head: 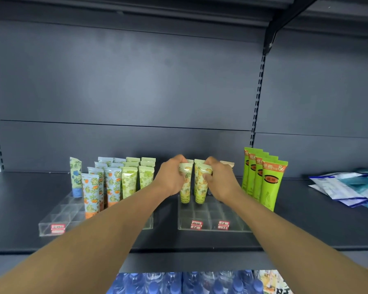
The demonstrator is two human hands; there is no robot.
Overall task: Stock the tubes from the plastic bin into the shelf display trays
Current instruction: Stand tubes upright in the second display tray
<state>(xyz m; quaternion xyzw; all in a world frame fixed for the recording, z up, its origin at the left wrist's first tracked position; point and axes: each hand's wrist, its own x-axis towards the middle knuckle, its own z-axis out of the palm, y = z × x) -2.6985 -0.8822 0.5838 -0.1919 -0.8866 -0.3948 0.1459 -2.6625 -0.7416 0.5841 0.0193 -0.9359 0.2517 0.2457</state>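
Note:
Two yellow pineapple-print tubes stand upright, side by side, in the back of the right clear display tray (212,228). My left hand (171,177) grips the top of the left pineapple tube (185,189). My right hand (220,179) pinches the top of the right pineapple tube (200,192). More tubes of the same print stand just behind them, mostly hidden by my hands. The left clear tray (51,224) holds orange-print tubes (90,196), pale green tubes (129,182) and one blue-flower tube (75,177). The plastic bin is out of view.
Several tall bright green tubes (271,185) stand right of the right tray. Blue-and-white sachets (348,189) lie on the dark shelf (306,225) at far right. Red price labels (197,224) mark the tray fronts. Packs of water bottles (179,283) sit below the shelf.

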